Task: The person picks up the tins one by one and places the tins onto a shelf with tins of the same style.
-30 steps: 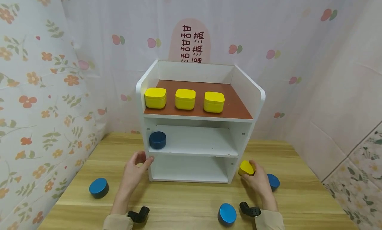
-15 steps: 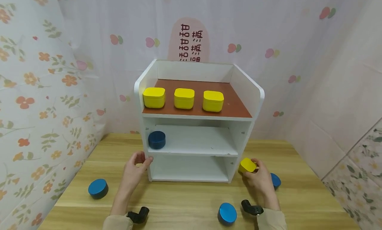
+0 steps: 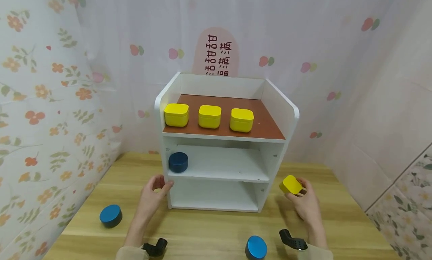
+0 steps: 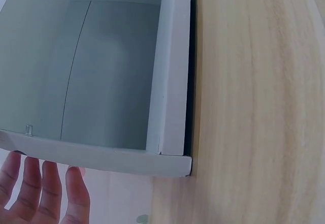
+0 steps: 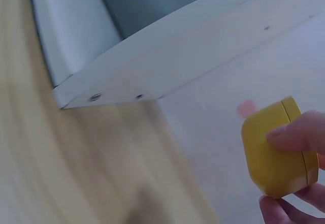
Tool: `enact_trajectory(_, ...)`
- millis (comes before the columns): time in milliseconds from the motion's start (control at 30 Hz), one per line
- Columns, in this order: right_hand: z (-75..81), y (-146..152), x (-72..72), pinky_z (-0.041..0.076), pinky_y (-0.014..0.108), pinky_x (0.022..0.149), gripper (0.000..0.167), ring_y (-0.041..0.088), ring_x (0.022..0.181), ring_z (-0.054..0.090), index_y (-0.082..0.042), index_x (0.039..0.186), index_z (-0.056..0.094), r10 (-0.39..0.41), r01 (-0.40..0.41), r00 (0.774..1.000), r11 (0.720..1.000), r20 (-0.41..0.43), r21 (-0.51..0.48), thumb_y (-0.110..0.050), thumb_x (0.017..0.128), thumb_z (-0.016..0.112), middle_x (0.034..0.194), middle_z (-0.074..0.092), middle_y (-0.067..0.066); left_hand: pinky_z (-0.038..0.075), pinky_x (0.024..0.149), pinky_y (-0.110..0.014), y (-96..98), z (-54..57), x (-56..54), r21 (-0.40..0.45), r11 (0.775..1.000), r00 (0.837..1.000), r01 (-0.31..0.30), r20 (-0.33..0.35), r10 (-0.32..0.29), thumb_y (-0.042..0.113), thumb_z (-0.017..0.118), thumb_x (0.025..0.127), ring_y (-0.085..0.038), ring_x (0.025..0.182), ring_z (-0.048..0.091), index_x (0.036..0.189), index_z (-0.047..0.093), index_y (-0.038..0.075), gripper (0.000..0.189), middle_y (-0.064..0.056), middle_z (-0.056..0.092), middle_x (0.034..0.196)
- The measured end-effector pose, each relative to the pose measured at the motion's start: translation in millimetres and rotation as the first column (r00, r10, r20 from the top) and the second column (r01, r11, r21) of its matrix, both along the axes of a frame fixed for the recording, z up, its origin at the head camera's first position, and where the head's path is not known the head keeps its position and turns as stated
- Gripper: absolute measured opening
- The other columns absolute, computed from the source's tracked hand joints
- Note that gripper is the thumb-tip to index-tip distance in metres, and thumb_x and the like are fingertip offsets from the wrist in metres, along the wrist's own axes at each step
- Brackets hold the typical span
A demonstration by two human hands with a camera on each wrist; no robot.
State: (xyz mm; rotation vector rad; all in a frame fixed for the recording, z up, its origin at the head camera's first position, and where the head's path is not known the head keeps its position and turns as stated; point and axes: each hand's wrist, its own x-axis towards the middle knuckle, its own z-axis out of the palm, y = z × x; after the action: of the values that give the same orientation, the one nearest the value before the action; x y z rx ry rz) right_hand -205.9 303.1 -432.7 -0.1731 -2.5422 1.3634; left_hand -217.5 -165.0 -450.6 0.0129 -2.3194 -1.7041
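Observation:
My right hand (image 3: 306, 204) grips a small yellow lidded box (image 3: 291, 185) beside the right wall of a white shelf unit (image 3: 219, 208). In the right wrist view the thumb presses one face of the yellow box (image 5: 271, 153) and the fingers lie underneath, with the box held off the table. My left hand (image 3: 150, 194) rests against the unit's left side, its thumb tip near the front edge. In the left wrist view, the extended fingers of my left hand (image 4: 43, 193) touch the outside of the side panel (image 4: 101, 155) and hold nothing.
Along the brown top shelf (image 3: 270, 130) stand a left yellow box (image 3: 176, 115), a middle one and a right yellow box (image 3: 241, 120). A dark blue round tin (image 3: 178, 162) sits on the middle shelf. Two blue tins lie on the wooden table: a left tin (image 3: 111, 215) and a front tin (image 3: 256, 247).
My right hand has moved right and lifted the yellow box, tilting it. The blue tin seen beside that hand earlier is now hidden. My left hand stays against the unit.

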Motion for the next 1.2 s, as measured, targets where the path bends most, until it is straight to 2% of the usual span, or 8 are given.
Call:
enact_trajectory(133,11.8,-4,6.7,0.04,0.01,0.078,0.072,0.039,0.117,0.043,0.004,0.145,0.029,0.013,-0.016,0.995,0.999,-0.097,-0.033,-0.003,0.088,0.071,0.142,0.034,0.027,0.043,0.081,-0.029,-1.5,-1.0,2.1,0.001,1.0,1.0,0.004,0.001,-0.004,0.034,0.071,0.091,-0.022,0.099,0.051,0.117,0.057,0.005,0.041,-0.012,0.058,0.106)
enact_trajectory(233,23.3,-6,12.4,0.039,0.005,0.076,0.071,0.035,0.115,0.042,0.003,0.145,0.029,0.011,-0.018,0.989,0.999,-0.145,-0.047,-0.002,0.087,0.071,0.141,0.033,0.025,0.042,0.083,-0.03,-1.5,0.0,3.5,0.01,1.0,1.0,0.011,0.011,-0.011,0.035,0.07,0.091,-0.022,0.099,0.05,0.117,0.057,0.005,0.041,-0.012,0.058,0.106)
enact_trajectory(400,42.5,-9,22.3,0.04,0.006,0.078,0.073,0.027,0.111,0.042,0.003,0.146,0.029,0.004,-0.012,0.979,0.999,-0.205,-0.039,-0.001,0.087,0.072,0.141,0.033,0.024,0.042,0.083,-0.03,-2.2,-0.1,4.7,0.02,1.0,0.999,0.009,0.03,-0.009,0.035,0.07,0.091,-0.021,0.101,0.05,0.117,0.057,0.005,0.042,-0.012,0.057,0.108)
enact_trajectory(633,65.6,-11,34.2,0.041,0.007,0.084,0.073,0.014,0.109,0.043,0.001,0.146,0.031,0.002,-0.017,0.949,0.999,-0.316,-0.043,0.002,0.086,0.072,0.14,0.034,0.017,0.044,0.081,-0.028,-2.3,0.7,0.6,0.024,0.999,1.0,0.024,0.005,-0.024,0.036,0.071,0.091,-0.022,0.102,0.051,0.118,0.057,0.005,0.044,-0.012,0.058,0.108)
enact_trajectory(833,78.7,-26,44.2,0.042,0.01,0.087,0.072,0.012,0.11,0.047,-0.004,0.144,0.038,-0.048,0.016,0.921,0.996,-0.385,-0.087,0.008,0.082,0.074,0.138,0.039,0.01,0.045,0.079,-0.026,-1.1,-0.2,-0.7,0.049,0.998,0.999,0.026,0.028,-0.027,0.032,0.072,0.091,-0.022,0.102,0.05,0.117,0.056,0.004,0.042,-0.013,0.057,0.109)
enact_trajectory(967,87.3,-40,48.6,0.042,0.012,0.089,0.073,0.014,0.111,0.048,-0.005,0.141,0.043,-0.069,0.03,0.892,0.995,-0.446,-0.094,0.013,0.077,0.075,0.136,0.045,0.005,0.046,0.079,-0.026,-1.4,0.4,-0.6,0.058,0.998,0.999,0.035,0.03,-0.037,0.033,0.072,0.091,-0.022,0.103,0.05,0.118,0.056,0.004,0.043,-0.013,0.057,0.111)
enact_trajectory(1200,97.6,-57,54.3,0.042,0.015,0.093,0.076,0.016,0.113,0.05,0.0,0.14,0.045,0.011,-0.051,0.833,0.997,-0.553,-0.058,0.022,0.073,0.072,0.136,0.047,0.005,0.046,0.079,-0.025,-1.9,2.4,1.2,0.066,0.997,0.999,0.04,0.031,-0.042,0.035,0.071,0.091,-0.022,0.102,0.05,0.118,0.056,0.004,0.043,-0.013,0.057,0.11)
